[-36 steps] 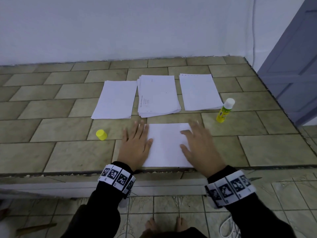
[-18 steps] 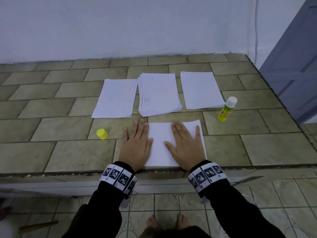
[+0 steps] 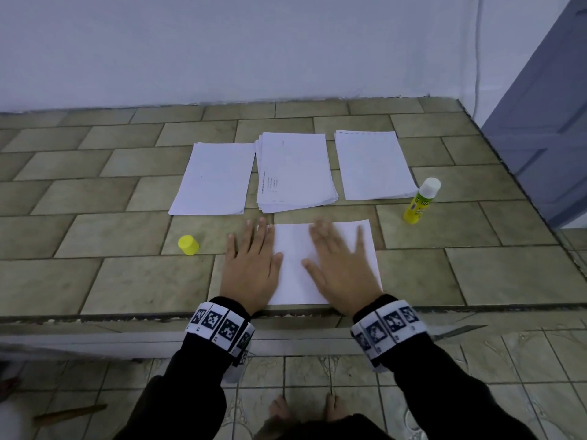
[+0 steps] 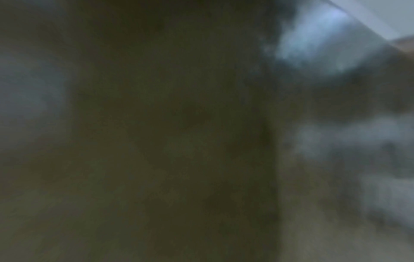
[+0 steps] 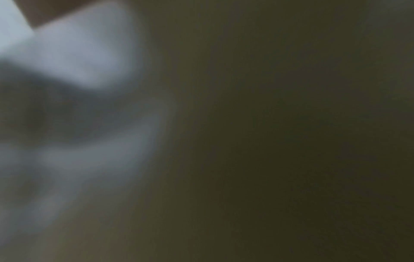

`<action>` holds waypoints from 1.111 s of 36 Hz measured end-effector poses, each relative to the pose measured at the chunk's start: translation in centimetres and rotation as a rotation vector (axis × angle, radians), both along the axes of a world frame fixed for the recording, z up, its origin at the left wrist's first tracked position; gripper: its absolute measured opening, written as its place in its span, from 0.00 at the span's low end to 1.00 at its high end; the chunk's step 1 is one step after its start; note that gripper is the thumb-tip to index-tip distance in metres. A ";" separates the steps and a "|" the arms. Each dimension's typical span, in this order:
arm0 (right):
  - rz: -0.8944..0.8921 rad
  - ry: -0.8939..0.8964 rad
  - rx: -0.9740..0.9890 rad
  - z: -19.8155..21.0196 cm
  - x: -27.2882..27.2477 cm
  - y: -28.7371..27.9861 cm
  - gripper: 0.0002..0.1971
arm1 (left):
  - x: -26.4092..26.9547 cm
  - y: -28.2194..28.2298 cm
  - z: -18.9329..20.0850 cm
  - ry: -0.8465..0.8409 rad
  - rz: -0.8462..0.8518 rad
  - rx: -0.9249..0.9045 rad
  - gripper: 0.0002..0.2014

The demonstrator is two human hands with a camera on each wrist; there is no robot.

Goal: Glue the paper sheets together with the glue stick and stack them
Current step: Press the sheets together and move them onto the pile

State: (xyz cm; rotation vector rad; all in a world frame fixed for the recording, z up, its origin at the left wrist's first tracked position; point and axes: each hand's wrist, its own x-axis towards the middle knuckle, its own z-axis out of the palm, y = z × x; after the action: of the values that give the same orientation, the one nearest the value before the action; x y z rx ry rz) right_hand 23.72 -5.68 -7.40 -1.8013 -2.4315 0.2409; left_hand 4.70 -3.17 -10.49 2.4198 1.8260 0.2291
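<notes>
Since the earlier frames: right hand has slid from the sheet's right edge back toward its middle — the left has not shifted.
Left hand (image 3: 251,268): flat, fingers straight and together, pressing on the left edge of the near sheet (image 3: 293,268), lower centre of the head view.
Right hand (image 3: 341,265): flat too, fingers spread wide, blurred, palm down on the right half of that sheet.
Near sheet: white, lying at the front edge of the tiled ledge (image 3: 95,249), both my palms on it.
Paper row: above my hands, three lots side by side — a left sheet (image 3: 214,179), a thicker middle stack (image 3: 295,171) with faint print, a right sheet (image 3: 373,165).
Glue stick (image 3: 421,201): right of centre, standing upright, yellow body, white top, just beside the right sheet's lower corner.
Yellow cap (image 3: 188,245): left of my left hand, apart from the glue stick, alone on a tile.
Wrist views: dark and smeared; I cannot tell anything from them.
</notes>
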 end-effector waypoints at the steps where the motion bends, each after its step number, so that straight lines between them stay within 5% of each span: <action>1: 0.053 0.000 -0.013 -0.2 -1.2 0.0 0.43 | 0.0 0.0 0.0 0.007 -0.005 -0.008 0.35; 7: 0.074 -0.004 -0.077 -1.7 -3.2 0.3 0.38 | -0.3 0.2 -0.2 0.028 -0.013 0.003 0.33; 17: -0.199 -0.068 -0.069 -1.5 6.3 -0.2 0.43 | -0.2 0.0 0.0 0.015 -0.002 -0.006 0.35; 24: -0.359 -0.065 -0.020 -0.5 8.2 -0.2 0.44 | -0.1 0.0 0.1 0.029 0.003 -0.020 0.35; 33: 0.057 0.037 -0.074 -1.1 -0.7 0.4 0.43 | -0.1 0.1 0.2 0.031 -0.002 -0.033 0.32; 40: -0.137 -0.042 -0.056 -1.9 1.7 0.4 0.43 | -0.1 0.0 0.3 0.037 0.003 -0.058 0.37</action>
State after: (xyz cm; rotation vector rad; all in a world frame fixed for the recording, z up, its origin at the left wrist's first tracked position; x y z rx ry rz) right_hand 25.39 -5.23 -9.25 -2.0066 -2.3373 0.2641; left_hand 4.58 -3.22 -10.15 2.3985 1.8252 0.1304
